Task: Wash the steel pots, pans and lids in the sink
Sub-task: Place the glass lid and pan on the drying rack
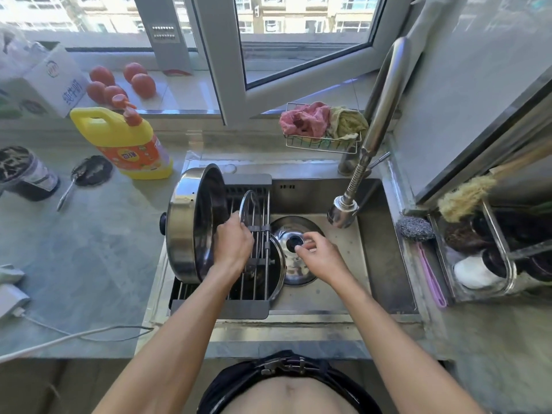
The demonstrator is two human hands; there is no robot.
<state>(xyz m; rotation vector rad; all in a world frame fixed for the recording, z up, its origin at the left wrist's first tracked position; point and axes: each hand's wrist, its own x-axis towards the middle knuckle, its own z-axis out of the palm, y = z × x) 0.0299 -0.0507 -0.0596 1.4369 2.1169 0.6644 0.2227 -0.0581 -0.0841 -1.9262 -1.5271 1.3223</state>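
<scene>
— Down on the sink (pixel 370 234) floor, what's lying there?
— One domed steel lid (pixel 294 264), knob up, just beside the drying rack (pixel 239 294). The right hand (pixel 318 255) hangs over it, fingers loosely curled around the black knob (pixel 294 241); whether they actually pinch it, I can't tell.
— And the left hand (pixel 234 245)?
— Gripping a glass lid (pixel 249 210) by its rim, holding it on edge over the rack bars. Another lid (pixel 276 270) stands tilted at the rack's right side, partly behind the bars.
— Where's the big pan?
— The steel pan (pixel 191 222) is tipped on its side on the rack's left end, open side facing right, leaning close to the left hand.
— What about the tap?
— The pull-out faucet (pixel 343 212) points its head down over the right part of the basin.
— Around the sink?
— On the counter (pixel 89 249) left, a yellow dish soap bottle (pixel 125 141) with an orange pump; tomatoes (pixel 119 82) on the windowsill behind it. Behind the basin, a wire basket (pixel 321 143) holds pink and green rags. On the right, a steel scourer (pixel 415 228) and a purple brush (pixel 431 279).
</scene>
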